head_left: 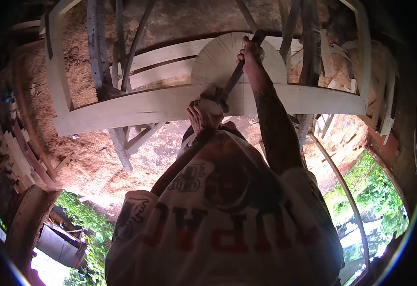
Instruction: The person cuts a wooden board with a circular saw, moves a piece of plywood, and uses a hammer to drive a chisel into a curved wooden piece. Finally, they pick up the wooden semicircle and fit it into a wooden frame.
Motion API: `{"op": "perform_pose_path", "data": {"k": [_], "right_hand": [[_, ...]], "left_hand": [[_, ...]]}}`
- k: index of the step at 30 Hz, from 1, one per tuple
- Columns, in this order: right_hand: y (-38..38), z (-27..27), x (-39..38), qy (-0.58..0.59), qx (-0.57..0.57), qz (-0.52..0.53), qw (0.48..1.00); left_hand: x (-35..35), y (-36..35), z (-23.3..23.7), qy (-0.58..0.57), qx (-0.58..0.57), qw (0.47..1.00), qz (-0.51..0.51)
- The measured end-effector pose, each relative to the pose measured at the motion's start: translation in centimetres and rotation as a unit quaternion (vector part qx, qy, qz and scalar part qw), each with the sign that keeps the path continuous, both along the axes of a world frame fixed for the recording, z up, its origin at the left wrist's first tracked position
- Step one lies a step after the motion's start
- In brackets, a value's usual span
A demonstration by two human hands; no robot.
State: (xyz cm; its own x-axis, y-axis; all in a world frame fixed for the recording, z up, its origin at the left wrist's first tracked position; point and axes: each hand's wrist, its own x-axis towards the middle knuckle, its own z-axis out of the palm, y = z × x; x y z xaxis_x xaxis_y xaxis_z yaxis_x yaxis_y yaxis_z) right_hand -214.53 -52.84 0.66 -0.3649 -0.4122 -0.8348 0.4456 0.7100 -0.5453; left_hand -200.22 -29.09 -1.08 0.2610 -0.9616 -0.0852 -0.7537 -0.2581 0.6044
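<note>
Tool [234,78]: it slants across the round panel, upper end far from the body and lower end by the near side of the front plank; its exact kind is too dim to tell.
Right hand [251,51]: wrapped firmly around the tool near its upper end, arm stretched well out; a hold so far along the handle probably gives more leverage and steers the lower end.
Left hand [204,117]: fingers bent at the front plank, just beside the tool's lower end, close to the body; likely there to steady or guide. Whether it pinches the tool, the wood or something small, I cannot tell.
Front plank [141,106]: pale and long, running crosswise before the person, which seems to put its middle within easy reach of both arms.
Round panel [213,64]: behind the plank near its middle, marked with dark lines fanning out, perhaps as guides for the layout.
Side pieces [56,62]: one at each end of the plank, running away from the body, so the wood reads as a frame.
Posts [96,47]: dark, rough timbers around the frame; they seem to support it off the ground [87,164], though the contact is hidden.
</note>
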Motion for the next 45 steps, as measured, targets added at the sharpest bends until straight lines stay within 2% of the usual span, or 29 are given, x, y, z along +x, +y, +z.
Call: {"op": "perform_pose_path", "data": {"k": [3,7,10,11,15,16,19,22,24,26,28,30,34,35,36,38,39,40,41,42,43,44,45], "right_hand": [[-0.3,1.4,1.3,0.038,0.013,0.023,0.999],[-1.5,1.2,4.0,0.171,0.050,0.080,0.981],[-2.7,-0.6,3.7,0.151,0.028,0.096,0.983],[-3.0,-2.3,3.0,0.127,0.004,0.101,0.987],[-3.8,-3.8,1.9,0.044,-0.008,0.094,0.995],[-4.1,-5.8,1.4,0.046,-0.023,0.090,0.995],[-4.0,-2.8,2.2,0.015,-0.032,0.077,0.996],[-1.0,0.2,4.6,0.147,-0.157,0.088,0.973],[1.4,1.8,4.6,0.178,-0.220,0.136,0.949],[2.1,2.4,4.2,0.154,-0.222,0.138,0.953],[2.0,0.6,3.0,0.119,-0.224,0.140,0.957],[3.2,3.8,4.6,0.081,-0.261,0.111,0.955],[3.5,7.6,5.1,0.037,-0.211,0.075,0.974],[3.4,7.3,5.1,0.046,-0.219,0.061,0.973],[3.3,7.0,5.0,0.054,-0.227,0.044,0.971],[4.5,6.3,5.0,0.080,-0.266,0.025,0.960],[5.6,6.3,5.2,0.095,-0.283,0.016,0.954],[7.7,7.8,6.2,0.158,-0.338,0.033,0.927],[10.4,7.5,6.3,0.246,-0.405,0.100,0.875],[12.6,8.1,6.2,0.455,-0.440,0.266,0.726],[14.8,8.7,6.0,0.654,-0.458,0.323,0.508],[17.2,10.9,7.8,0.545,-0.417,0.302,0.662],[18.6,10.2,7.3,0.604,-0.457,0.346,0.553]], "left_hand": [[-0.2,0.1,-0.3,0.009,0.027,0.999,0.017],[-0.3,0.7,-0.8,0.012,0.056,0.998,0.011],[-1.1,-0.2,0.5,0.007,0.071,0.997,0.010],[-1.4,-0.3,0.4,-0.007,0.083,0.996,0.021],[-1.7,-0.4,0.8,-0.005,0.105,0.994,0.043],[-1.9,-0.3,0.9,-0.007,0.116,0.992,0.051],[-1.5,0.0,1.3,-0.007,0.109,0.993,0.050],[-1.7,1.5,-0.9,-0.040,0.103,0.993,0.040],[-2.0,2.9,-0.8,-0.037,0.112,0.992,0.037],[-1.7,2.2,0.6,-0.003,0.109,0.993,0.041],[-1.6,2.5,-1.6,-0.051,0.103,0.993,0.031],[-0.7,3.0,-1.8,-0.061,0.101,0.993,0.004],[2.0,3.2,0.8,-0.122,0.136,0.982,-0.047],[3.3,3.0,1.1,-0.091,0.180,0.979,-0.033],[4.8,3.4,0.6,-0.107,0.145,0.984,0.006],[8.6,1.9,1.5,-0.113,0.189,0.974,0.046],[10.4,1.6,1.5,-0.099,0.159,0.980,0.063],[11.9,1.4,1.3,-0.084,0.130,0.985,0.081],[13.4,1.1,1.1,-0.094,0.112,0.988,0.056],[14.3,1.1,1.1,-0.104,0.096,0.989,0.031],[14.5,0.5,2.7,-0.092,0.114,0.989,0.019],[14.3,0.1,3.6,-0.114,0.078,0.990,-0.007],[13.9,-0.2,4.4,-0.135,0.042,0.989,-0.033]]}}
